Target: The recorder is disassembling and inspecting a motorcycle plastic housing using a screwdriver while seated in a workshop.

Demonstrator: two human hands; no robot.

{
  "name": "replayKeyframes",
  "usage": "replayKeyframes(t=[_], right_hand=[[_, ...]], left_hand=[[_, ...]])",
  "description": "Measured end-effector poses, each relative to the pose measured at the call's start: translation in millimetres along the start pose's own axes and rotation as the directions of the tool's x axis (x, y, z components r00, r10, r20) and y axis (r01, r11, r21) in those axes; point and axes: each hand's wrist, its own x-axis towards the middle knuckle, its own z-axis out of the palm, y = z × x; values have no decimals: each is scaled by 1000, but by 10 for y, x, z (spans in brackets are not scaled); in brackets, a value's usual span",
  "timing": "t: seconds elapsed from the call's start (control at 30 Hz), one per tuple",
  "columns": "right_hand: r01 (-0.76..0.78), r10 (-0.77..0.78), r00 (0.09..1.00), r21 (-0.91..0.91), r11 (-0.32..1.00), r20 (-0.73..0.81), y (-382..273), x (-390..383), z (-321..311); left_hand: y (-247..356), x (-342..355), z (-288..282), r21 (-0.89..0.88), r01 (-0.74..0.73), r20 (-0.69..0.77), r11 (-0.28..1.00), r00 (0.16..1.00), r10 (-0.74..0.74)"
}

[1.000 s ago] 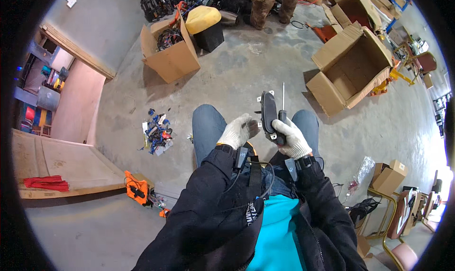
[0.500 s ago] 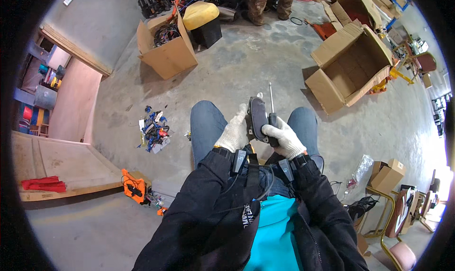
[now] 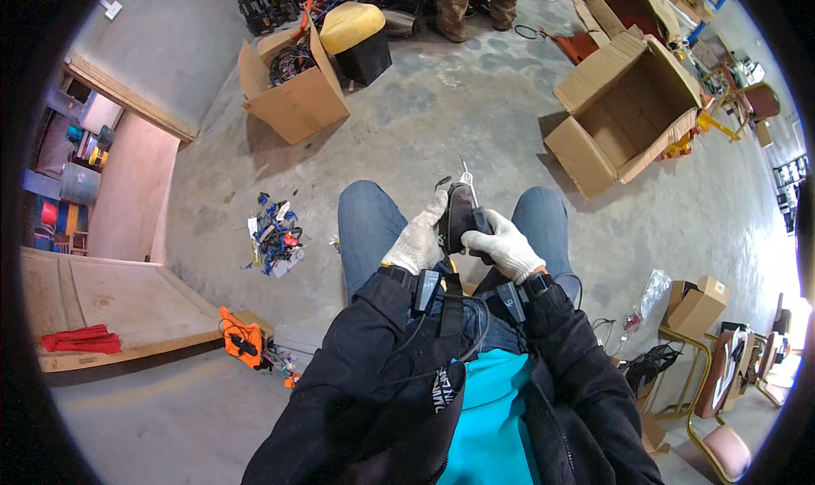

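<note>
Between my knees, both white-gloved hands are raised and close together. My left hand (image 3: 418, 241) is wrapped round a dark, oblong part (image 3: 459, 217) with a smooth casing; its exact kind I cannot make out. From its far end stick out a light metal tab and a small black piece. A screwdriver with a dark handle (image 3: 481, 221) is in my right hand (image 3: 509, 249), fingers closed round it. Its thin shaft points away from me and slants left, passing by the metal tab. Whether the tip touches the part I cannot tell.
Left of my knees lies a pile of small blue and black pieces (image 3: 276, 235). A carton of cables (image 3: 297, 112) and a yellow-lidded black bin (image 3: 365, 59) stand ahead. At the right is an open carton (image 3: 586, 154). Another person's legs (image 3: 453, 8) show at the far side.
The oblong part has turned in my left hand, so its broad face shows less. The screwdriver has tilted left, its shaft moving toward the part's far end.
</note>
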Motion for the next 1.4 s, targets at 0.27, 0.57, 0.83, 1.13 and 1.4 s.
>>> replayKeyframes(t=[0.27, 0.57, 0.83, 1.13, 1.4], right_hand=[[42, -35, 992, 53, 998, -119, 53, 48, -9], [60, -36, 988, 158, 986, -152, -87, -14, 28], [115, -98, 993, 354, 928, -67, 66, 63, -26], [89, -87, 996, 397, 914, -22, 111, 96, -43], [60, -43, 994, 172, 983, -103, 92, 100, -37]], left_hand=[[30, 8, 47, -4, -30, -54, 1000, 998, 30], [-41, 51, -157, 137, 15, -123, 990, 992, 2], [-115, 79, -328, 368, 141, -173, 919, 981, -82], [-128, 80, -318, 602, 195, -275, 775, 961, -28], [1, 29, -33, 569, 13, -416, 822, 867, 274]])
